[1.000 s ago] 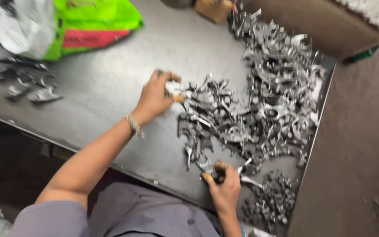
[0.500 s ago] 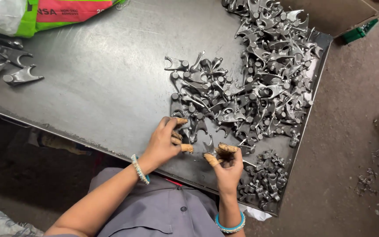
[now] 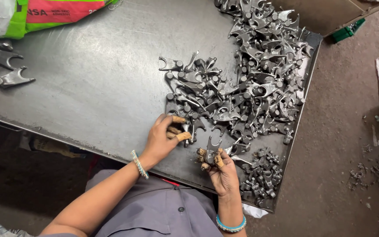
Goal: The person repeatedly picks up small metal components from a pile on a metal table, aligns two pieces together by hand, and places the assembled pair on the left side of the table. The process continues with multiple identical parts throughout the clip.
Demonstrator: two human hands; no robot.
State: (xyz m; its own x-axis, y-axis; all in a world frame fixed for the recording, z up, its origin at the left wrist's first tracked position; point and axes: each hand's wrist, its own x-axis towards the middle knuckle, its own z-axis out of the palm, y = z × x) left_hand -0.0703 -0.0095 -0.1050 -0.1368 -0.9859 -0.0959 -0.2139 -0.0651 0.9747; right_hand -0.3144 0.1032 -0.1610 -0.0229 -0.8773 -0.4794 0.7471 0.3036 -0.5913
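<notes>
A big heap of grey forked metal castings [image 3: 246, 83] covers the right side of a dark steel table [image 3: 97, 87]. My left hand [image 3: 165, 136], its fingertips wrapped in tan tape, rests at the heap's near edge and grips one casting [image 3: 194, 127]. Just to its right, near the table's front edge, my right hand [image 3: 218, 169] has taped fingers too and is closed around the stem of another forked casting [image 3: 212, 147], held with its fork pointing up.
A smaller cluster of castings [image 3: 259, 175] lies at the near right corner. A few separate castings [image 3: 5, 70] sit at the far left. A green and red sack [image 3: 58, 11] and a white bag lie at the back left. Litter is scattered on the floor to the right.
My left hand has come back from the far side of the heap to its near edge. My right hand has taken up a forked casting. The camera view has shifted.
</notes>
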